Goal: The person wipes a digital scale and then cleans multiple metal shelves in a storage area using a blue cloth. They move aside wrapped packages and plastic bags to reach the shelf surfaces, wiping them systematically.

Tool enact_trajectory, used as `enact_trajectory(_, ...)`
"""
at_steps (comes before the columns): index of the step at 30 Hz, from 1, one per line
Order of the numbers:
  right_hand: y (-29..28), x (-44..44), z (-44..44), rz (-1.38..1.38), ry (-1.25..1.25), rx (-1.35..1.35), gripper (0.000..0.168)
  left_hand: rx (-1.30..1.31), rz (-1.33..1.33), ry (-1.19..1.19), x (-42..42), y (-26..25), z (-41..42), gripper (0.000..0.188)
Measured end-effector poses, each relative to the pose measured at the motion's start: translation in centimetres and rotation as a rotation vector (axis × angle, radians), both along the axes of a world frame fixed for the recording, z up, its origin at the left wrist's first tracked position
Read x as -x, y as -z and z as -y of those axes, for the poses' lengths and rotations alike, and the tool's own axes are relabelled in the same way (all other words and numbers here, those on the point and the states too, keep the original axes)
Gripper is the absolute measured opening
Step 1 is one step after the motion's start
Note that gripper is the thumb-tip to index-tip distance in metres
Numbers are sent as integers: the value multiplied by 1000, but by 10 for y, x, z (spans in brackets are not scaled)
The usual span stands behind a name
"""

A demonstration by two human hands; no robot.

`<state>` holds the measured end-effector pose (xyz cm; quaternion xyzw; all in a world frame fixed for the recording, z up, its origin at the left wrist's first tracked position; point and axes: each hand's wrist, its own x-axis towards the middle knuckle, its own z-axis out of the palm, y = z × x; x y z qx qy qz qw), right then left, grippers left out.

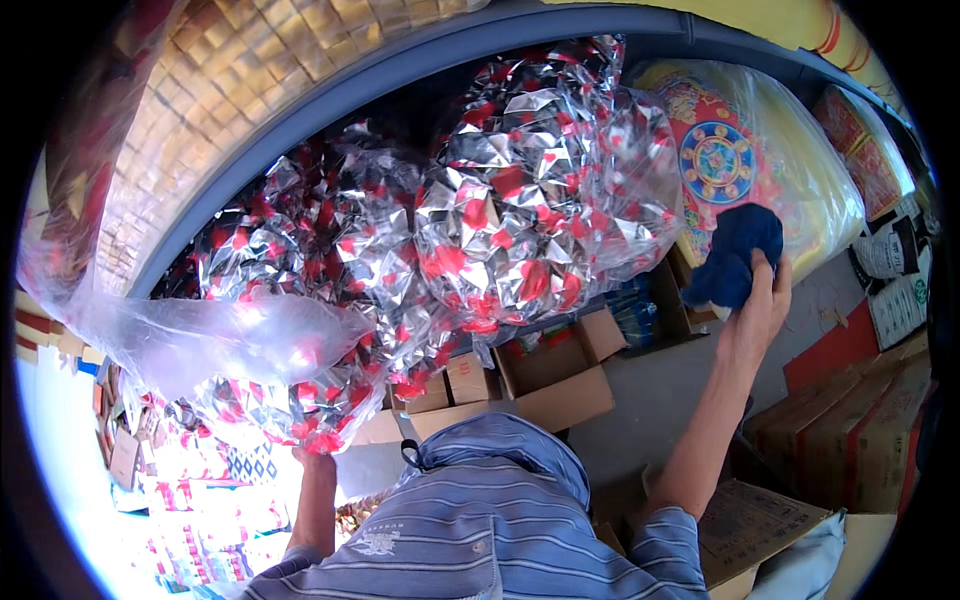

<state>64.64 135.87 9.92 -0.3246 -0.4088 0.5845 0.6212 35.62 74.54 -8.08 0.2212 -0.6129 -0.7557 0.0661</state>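
Observation:
My right hand [759, 300] grips a crumpled dark blue cloth [739, 251], held in front of a clear plastic bag of yellow and red printed goods [806, 165]. Several bags filled with silver foil items with red spots [517, 195] lie across the middle on a grey-rimmed shelf. My left hand [304, 456] is at the lower left, under the bottom of one such foil-filled bag [292, 409]; its fingers are mostly hidden by that bag, so its grip does not show. A loose sheet of clear plastic [247, 337] hangs over the foil bags at left.
Gold woven-looking sheets [247, 60] stand behind the shelf's grey rim [360, 67]. Open cardboard boxes [562, 375] sit below the bags. Stacked cartons [840, 427] and an opened carton [750, 525] are at right. Packaged goods [202, 525] fill the bright lower left.

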Motion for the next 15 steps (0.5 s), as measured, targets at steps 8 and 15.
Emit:
enact_trajectory(8, 13, 11, 44, -17, 61, -2, 27, -4, 103, 257, 11, 61, -45, 34)
enact_trajectory(15, 3, 51, 86, 20, 11, 74, 30, -288, 291, 563, 11, 99, -38, 30)
